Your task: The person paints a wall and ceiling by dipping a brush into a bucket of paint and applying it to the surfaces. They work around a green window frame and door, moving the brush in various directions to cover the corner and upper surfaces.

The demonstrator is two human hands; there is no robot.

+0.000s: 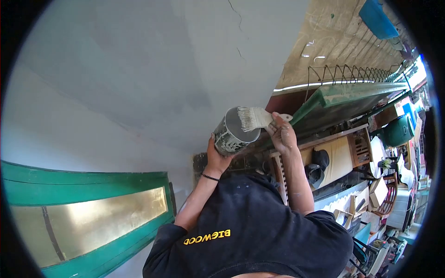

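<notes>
My left hand (217, 156) is wrapped round the side of a grey paint container (227, 140), smeared with white paint and tilted so its open mouth shows. A black band circles that wrist. In my right hand (283, 135) is a wide paintbrush (259, 117), gripped by its pale handle. The brush's bristles, coated in whitish paint, overlap the container's mouth at the rim. Spots of paint mark the right hand.
A pale wall (139, 69) with thin cracks fills the upper left. At lower left is a green-framed window (92, 187). Toward the right stand a green-edged board (352, 95), a wooden bench (338, 157) with dark caps (320, 159), and cluttered furniture.
</notes>
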